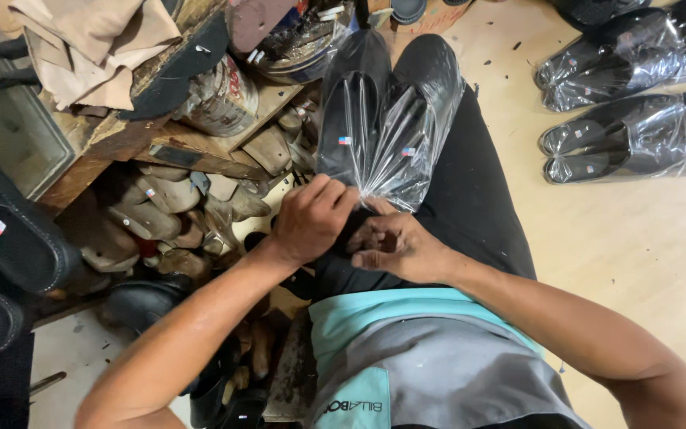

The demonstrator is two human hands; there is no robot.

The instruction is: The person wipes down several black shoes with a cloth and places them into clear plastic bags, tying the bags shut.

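Clear-plastic bagged shoes lie just beyond both hands, left hand and right hand, pinching its mouth.

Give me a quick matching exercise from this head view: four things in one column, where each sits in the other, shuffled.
Things:
1. bagged shoe pair
2. left hand
3. right hand
4. two more bagged pairs

Places:
A. on the floor, upper right
B. lying along the person's lap
C. pinching the bag's gathered open end
D. just behind the bag's end, fingers curled, on the lap

Pairs: 1-B, 2-C, 3-D, 4-A
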